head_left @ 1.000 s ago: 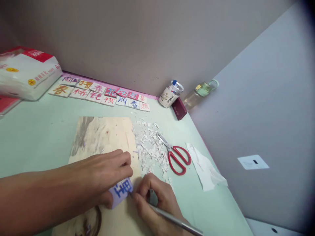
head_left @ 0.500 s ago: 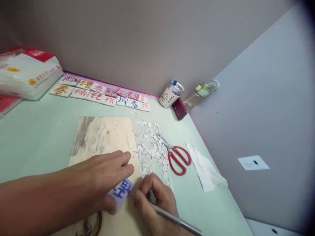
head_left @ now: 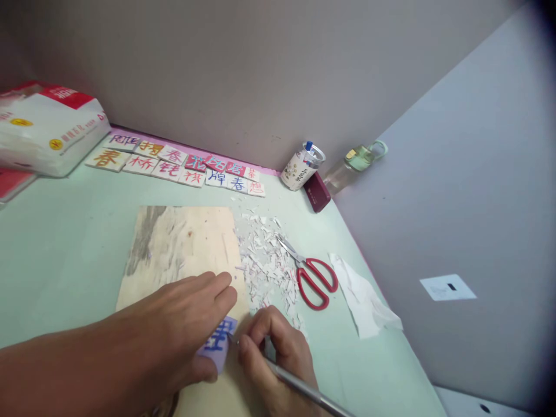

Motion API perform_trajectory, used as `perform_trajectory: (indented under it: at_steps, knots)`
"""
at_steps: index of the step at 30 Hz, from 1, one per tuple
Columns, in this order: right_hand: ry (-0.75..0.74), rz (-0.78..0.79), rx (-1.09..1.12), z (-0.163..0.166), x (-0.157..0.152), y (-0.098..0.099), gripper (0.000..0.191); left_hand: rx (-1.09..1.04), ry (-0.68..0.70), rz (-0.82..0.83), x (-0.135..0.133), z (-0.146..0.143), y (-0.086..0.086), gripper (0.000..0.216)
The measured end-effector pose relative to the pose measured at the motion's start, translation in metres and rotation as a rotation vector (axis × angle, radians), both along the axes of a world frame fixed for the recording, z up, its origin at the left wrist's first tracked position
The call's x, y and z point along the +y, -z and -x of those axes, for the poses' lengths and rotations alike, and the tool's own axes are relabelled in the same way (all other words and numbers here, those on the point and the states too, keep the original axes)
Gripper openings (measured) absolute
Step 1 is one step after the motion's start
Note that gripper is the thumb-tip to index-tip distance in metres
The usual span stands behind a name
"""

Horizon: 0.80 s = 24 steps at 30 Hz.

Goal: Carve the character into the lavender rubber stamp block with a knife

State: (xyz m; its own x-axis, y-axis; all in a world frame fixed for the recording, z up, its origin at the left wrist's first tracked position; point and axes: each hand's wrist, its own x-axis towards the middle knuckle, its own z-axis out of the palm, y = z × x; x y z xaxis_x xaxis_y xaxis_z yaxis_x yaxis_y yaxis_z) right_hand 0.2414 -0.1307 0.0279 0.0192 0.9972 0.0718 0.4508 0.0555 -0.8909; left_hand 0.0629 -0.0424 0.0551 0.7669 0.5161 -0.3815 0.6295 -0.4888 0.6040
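Note:
On a wooden board, a small lavender carving block bears a blue hand-drawn character. My left hand grips this block, thumb on its near edge and fingers over its far side, hiding part of it. A slim silver craft knife is pinched in my right hand, its handle slanting toward the lower right. Its tip meets the block's right edge, by the blue strokes.
Pale shavings lie right of the board, beside red-handled scissors and crumpled tissue. Several character tiles line the back, between a tissue pack and a can. A maroon box and bottle stand at the wall.
My left hand has turned the lavender block a little, so its character now sits more upright, and my left thumb has shifted right. The knife hand has barely moved.

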Motion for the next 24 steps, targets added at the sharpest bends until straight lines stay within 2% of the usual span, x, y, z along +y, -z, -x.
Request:
perform_trajectory:
  at_steps: [6, 10, 16, 19, 24]
  knots:
    - [-0.028, -0.075, -0.037, 0.003, -0.002, 0.005, 0.023, -0.023, -0.006, -0.034, -0.002, -0.002, 0.001, 0.039]
    - [-0.056, -0.146, -0.085, 0.003, -0.001, 0.006, 0.022, 0.0, 0.054, -0.074, 0.001, -0.002, -0.003, 0.036]
    - [-0.078, -0.008, -0.039, -0.005, 0.0, 0.0, 0.023, -0.044, 0.055, -0.132, 0.006, 0.011, -0.009, 0.045]
    - [-0.094, -0.006, -0.02, -0.005, 0.001, -0.002, 0.023, -0.034, 0.071, -0.076, 0.006, 0.015, -0.006, 0.055]
    - [-0.171, -0.037, -0.031, -0.004, 0.001, 0.0, 0.022, -0.049, 0.144, -0.04, 0.006, 0.019, 0.008, 0.059]
